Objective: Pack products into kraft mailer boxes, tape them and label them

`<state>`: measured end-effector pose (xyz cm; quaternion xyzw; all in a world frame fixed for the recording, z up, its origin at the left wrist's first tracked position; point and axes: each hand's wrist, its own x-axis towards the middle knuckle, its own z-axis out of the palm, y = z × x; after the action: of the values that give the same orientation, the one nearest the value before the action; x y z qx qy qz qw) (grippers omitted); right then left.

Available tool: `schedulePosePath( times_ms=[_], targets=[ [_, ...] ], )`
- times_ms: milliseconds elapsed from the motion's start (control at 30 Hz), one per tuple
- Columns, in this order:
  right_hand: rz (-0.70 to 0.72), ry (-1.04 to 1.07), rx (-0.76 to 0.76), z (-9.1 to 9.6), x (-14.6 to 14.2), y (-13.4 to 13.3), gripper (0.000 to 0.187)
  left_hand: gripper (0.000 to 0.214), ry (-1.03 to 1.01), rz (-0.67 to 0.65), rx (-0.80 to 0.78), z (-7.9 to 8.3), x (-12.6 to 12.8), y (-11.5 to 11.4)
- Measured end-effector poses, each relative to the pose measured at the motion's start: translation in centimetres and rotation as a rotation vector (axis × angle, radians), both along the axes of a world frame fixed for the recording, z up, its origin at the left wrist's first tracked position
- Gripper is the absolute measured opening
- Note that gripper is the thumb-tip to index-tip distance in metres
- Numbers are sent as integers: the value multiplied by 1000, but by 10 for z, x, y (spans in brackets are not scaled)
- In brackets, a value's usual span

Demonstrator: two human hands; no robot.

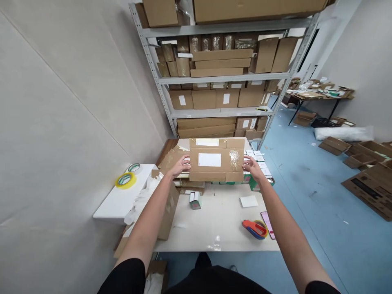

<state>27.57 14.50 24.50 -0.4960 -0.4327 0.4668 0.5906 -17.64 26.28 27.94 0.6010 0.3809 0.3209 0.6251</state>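
Both my hands hold a flattened cardboard box (228,160) with a white label above the far end of the white table (220,220). My left hand (181,165) grips its left edge, fingers curled round it. On the right edge my right hand (251,166) does the same. Clear tape shines on the box's right part. Behind and under the box lie several small green-and-white packages (259,163). One small package (195,200) stands alone on the table nearer to me.
A red tape dispenser (255,228) and a phone (268,223) lie at the table's near right; a white card (248,201) sits mid-table. A yellow tape roll (125,180) rests on a white side shelf at left. Metal shelving (220,77) full of cartons stands behind. Open cartons litter the blue floor at right.
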Motion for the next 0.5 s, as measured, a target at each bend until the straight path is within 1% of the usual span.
schedulePosePath(
  times_ms=[100, 200, 300, 400, 467, 500],
  targets=[
    [-26, -15, 2, -21, 19, -34, 59, 79, 33, 33, 23, -19, 23, -41],
    [-7, -10, -33, -50, 27, -62, 61, 76, 76, 110, 34, -48, 36, -81],
    [18, -4, -72, -83, 24, -84, 60, 66, 114, 223, 38, -82, 40, -116],
    [10, -39, -104, -116, 15, -102, 57, 59, 145, 330, 57, -118, 40, -145],
    [-34, -138, -132, -138, 6, -113, 50, 55, 157, 399, 61, -141, 39, -161],
    [-79, -215, -157, -148, 2, -117, 44, 53, 163, 424, 53, -153, 38, -169]
  ],
)
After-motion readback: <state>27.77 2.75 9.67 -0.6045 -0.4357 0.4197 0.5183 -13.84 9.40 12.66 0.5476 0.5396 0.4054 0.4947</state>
